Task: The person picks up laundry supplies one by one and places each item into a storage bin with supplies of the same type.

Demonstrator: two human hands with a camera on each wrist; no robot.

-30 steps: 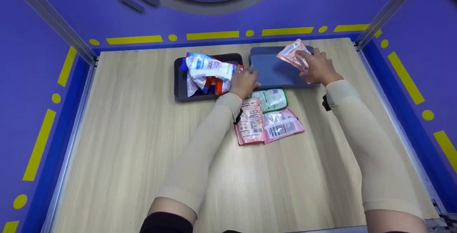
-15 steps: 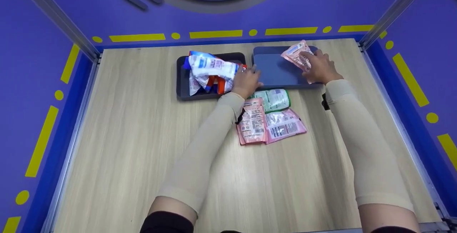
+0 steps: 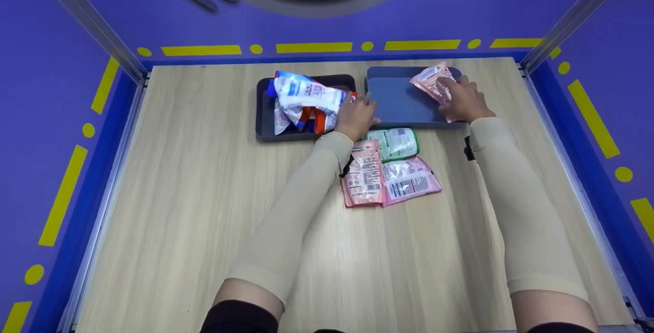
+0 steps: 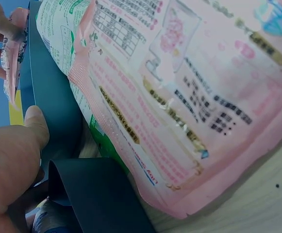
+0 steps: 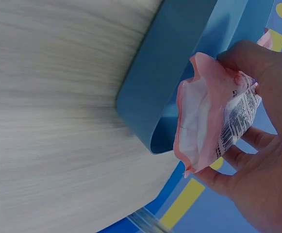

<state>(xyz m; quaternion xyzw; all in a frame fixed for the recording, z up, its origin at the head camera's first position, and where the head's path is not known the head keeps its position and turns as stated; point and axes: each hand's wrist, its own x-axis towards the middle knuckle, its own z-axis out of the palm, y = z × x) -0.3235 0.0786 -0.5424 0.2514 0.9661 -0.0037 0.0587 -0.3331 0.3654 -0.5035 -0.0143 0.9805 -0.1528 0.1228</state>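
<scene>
My right hand (image 3: 466, 99) pinches a pink pouch (image 3: 433, 80) between thumb and fingers, tilted over the right end of the blue-grey tray (image 3: 398, 103). In the right wrist view, the pouch's (image 5: 213, 116) lower seal hangs beside the tray's rim. My left hand (image 3: 356, 116) rests at the adjoining ends of the two trays, its thumb against the blue-grey tray's rim in the left wrist view; its other fingertips are partly hidden. Beside it, the dark tray (image 3: 265, 126) holds a heap of white, blue and red packets (image 3: 309, 95).
In front of the trays lie a pink pouch (image 3: 364, 174), a pinkish-purple pouch (image 3: 411, 180) and a green-edged pouch (image 3: 396, 144), close together on the wooden table (image 3: 204, 195). Blue-purple walls (image 3: 127, 16) stand behind and at both sides.
The view has shifted slightly. My right hand still holds the pink pouch over the blue-grey tray, a little lower than before. My left hand stays at the trays' adjoining ends.
</scene>
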